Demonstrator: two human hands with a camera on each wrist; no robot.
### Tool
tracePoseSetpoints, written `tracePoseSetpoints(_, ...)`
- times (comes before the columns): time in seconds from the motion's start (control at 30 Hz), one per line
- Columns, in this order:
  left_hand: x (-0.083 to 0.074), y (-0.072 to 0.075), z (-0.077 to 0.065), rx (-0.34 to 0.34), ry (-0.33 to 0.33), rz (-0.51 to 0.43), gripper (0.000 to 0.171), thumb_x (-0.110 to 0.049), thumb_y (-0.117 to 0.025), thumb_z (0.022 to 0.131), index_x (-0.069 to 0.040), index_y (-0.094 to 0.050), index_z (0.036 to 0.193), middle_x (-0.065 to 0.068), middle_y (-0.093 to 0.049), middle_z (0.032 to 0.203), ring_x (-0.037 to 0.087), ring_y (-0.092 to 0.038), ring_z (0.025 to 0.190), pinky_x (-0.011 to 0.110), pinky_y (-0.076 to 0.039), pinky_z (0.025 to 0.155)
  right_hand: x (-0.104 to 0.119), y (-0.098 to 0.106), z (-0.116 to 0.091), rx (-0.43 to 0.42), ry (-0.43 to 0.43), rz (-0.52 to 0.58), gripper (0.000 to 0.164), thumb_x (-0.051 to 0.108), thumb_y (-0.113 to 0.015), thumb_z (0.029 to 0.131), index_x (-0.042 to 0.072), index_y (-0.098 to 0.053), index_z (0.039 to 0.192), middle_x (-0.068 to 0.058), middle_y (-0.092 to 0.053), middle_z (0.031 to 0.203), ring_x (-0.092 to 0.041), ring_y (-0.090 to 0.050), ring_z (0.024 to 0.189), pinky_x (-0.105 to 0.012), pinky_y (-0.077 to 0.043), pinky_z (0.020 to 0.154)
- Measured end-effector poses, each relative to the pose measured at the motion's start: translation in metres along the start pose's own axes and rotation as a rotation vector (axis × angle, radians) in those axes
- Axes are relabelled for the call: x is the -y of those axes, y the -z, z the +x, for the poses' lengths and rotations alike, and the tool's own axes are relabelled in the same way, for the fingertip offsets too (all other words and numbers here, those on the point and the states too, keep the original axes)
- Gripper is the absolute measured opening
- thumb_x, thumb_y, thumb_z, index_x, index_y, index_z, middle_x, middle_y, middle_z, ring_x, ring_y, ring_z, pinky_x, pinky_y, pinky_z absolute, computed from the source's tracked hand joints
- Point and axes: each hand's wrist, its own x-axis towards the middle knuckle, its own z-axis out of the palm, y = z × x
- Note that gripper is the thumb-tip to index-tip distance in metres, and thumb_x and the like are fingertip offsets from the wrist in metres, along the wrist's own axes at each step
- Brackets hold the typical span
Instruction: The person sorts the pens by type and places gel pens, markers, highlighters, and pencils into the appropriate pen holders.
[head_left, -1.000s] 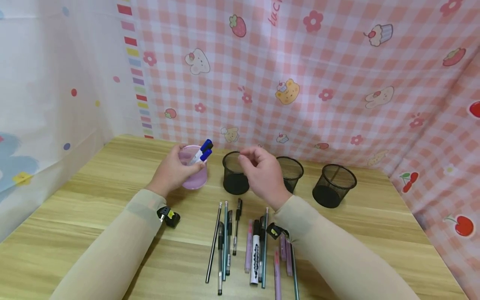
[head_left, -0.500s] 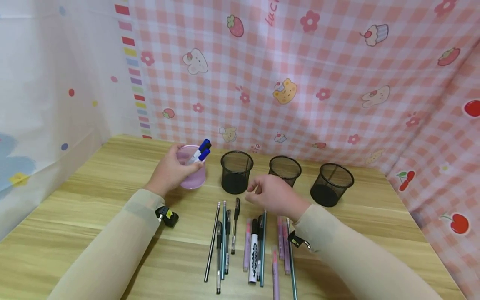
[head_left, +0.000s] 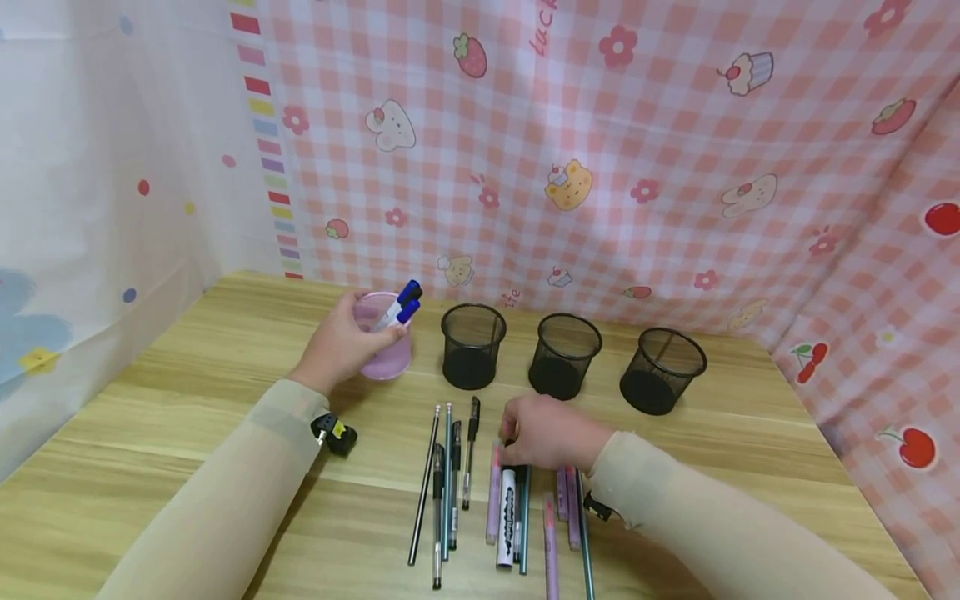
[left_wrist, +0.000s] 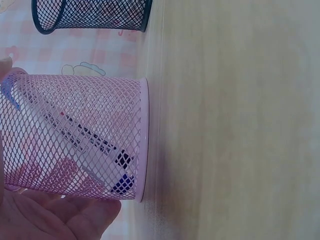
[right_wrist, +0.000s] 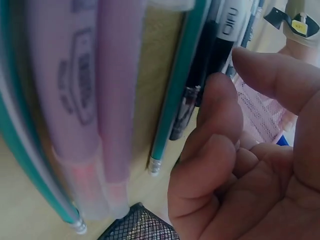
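My left hand (head_left: 337, 343) grips the pink mesh pen cup (head_left: 390, 360) at the table's back left. Leaning inside the cup are blue-capped white markers (head_left: 397, 315), also visible through its mesh in the left wrist view. Among the loose pens, my right hand (head_left: 555, 432) pinches the black-capped white marker (head_left: 507, 521) by its cap end, thumb on one side and index finger on the other in the right wrist view. The marker lies on the wood, its cap mostly hidden by the fingers in the head view. Right beside it are a purple highlighter (head_left: 494, 504) and a teal pencil (head_left: 525, 525).
Three black mesh cups, left (head_left: 470, 368), middle (head_left: 557, 379) and right (head_left: 651, 392), stand in a row along the back. Black gel pens (head_left: 438, 508) and a dark pencil (head_left: 422, 508) lie left of the marker. More purple highlighters (head_left: 551, 546) lie to its right.
My right hand has come down and toward me from beside the black cups to the marker, and its fingers have closed at the cap. The left hand still holds the pink cup.
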Motion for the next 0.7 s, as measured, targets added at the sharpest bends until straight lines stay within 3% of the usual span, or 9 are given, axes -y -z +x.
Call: tracePoseSetpoints(0.7,-0.001,0.001,-0.001,0.005,0.007,0.002,0.105,-0.061,-0.080,0.086,-0.008,-0.029,0.162,0.028,-0.050,0.153,0.044,-0.060,0.134,0.060,-0.055,0.104,0.011,-0.006,0.005,-0.003,-0.007,-0.023,0.020,0.022,-0.087,0.083,0.011,-0.073,0.091,0.002,-0.070,0.086,-0.014,-0.060,0.071,-0.033,-0.053,0.067)
